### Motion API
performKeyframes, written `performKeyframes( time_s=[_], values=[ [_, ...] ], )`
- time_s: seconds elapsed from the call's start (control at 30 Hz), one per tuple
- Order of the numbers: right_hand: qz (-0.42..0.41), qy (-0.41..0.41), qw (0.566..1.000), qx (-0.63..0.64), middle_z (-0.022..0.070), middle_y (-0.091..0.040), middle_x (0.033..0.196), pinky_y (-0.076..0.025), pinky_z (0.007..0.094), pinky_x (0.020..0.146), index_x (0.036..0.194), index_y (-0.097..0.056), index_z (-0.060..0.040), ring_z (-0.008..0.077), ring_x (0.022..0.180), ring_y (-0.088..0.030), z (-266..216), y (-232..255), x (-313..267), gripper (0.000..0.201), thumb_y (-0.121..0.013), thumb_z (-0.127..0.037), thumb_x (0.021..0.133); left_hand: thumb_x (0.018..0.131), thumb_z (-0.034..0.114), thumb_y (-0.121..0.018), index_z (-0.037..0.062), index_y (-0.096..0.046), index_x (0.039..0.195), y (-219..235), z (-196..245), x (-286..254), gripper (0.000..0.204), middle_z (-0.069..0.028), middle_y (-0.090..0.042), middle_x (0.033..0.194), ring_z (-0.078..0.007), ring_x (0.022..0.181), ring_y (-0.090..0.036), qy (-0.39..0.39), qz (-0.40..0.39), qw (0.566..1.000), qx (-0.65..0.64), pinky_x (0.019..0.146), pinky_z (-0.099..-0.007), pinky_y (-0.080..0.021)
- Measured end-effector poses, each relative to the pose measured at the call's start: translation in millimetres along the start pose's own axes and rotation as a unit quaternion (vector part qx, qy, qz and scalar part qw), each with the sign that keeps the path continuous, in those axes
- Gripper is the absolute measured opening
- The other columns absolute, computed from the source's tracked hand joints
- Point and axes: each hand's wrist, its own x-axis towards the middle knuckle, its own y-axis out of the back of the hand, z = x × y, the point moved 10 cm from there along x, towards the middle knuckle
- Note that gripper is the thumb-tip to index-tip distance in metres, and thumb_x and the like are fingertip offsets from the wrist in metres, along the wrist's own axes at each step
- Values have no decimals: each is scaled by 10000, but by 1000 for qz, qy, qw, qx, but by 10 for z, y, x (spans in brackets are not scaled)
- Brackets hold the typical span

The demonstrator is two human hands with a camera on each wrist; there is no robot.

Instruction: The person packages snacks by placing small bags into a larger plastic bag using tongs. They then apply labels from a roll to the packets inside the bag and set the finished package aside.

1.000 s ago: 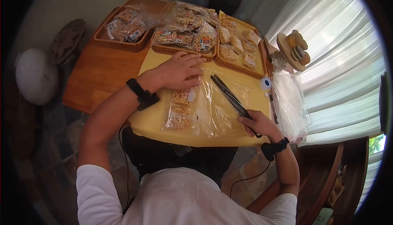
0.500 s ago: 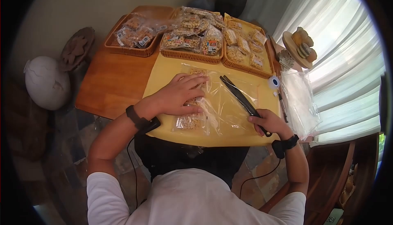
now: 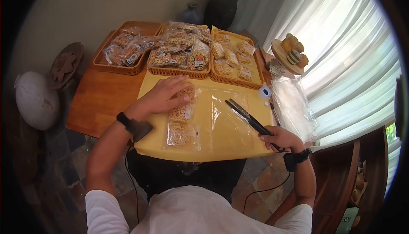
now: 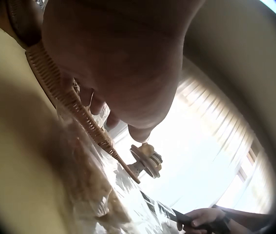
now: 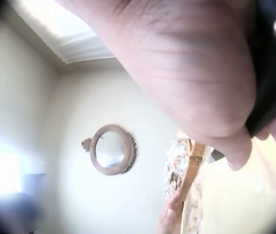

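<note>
A row of clear-wrapped crunchy snack packets point(image 3: 180, 114) lies on the yellow-covered table, with a transparent plastic bag point(image 3: 226, 125) flat to their right. My left hand point(image 3: 164, 95) rests over the top of this row, fingers stretched towards the baskets, and partly hides the upper packet. In my right hand point(image 3: 281, 138) is a long black tool point(image 3: 254, 122) with two slim arms, like a flat iron. Its arms stand slightly apart at the tip, over the right part of the bag. Fingers and thumb grip its handle end near the table's front right edge.
Three wicker baskets of packaged snacks stand along the back: left point(image 3: 128, 68), middle point(image 3: 179, 73) and right point(image 3: 236, 82). At the right lie a tape roll point(image 3: 264, 91), a pen point(image 3: 275, 114) and a stack of clear bags point(image 3: 294, 106). Beyond is a wooden stand point(image 3: 283, 57) with ornaments.
My left hand goes from the upper packets down over the lower ones, then back up, uncovering the lower packets. My right hand keeps its grip on the black tool. The head view shifts.
</note>
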Motion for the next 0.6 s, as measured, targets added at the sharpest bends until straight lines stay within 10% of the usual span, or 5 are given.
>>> performKeyframes(
  time_s=[0.3, 0.6],
  values=[
    [103, -17, 993, 62, 14, -655, 701, -451, 258, 493, 1158, -738, -12, 91, 506, -585, 377, 1120, -698, 354, -591, -334, 1143, 994, 301, -799, 92, -581, 1558, -1, -675, -479, 640, -164, -464, 1699, -346, 1573, -432, 103, 17, 977, -184, 1287, -450, -353],
    [164, -31, 985, -53, 6, -638, 650, -432, 284, 486, 1094, -749, 5, 114, 464, -568, -170, 1546, 121, 456, -592, -422, 1122, 964, 353, -825, 117, -602, 1560, -45, -708, -513, 679, -106, -436, 1732, -336, 1597, -394, 116, 7, 982, -146, 1302, -464, -326]
  ],
)
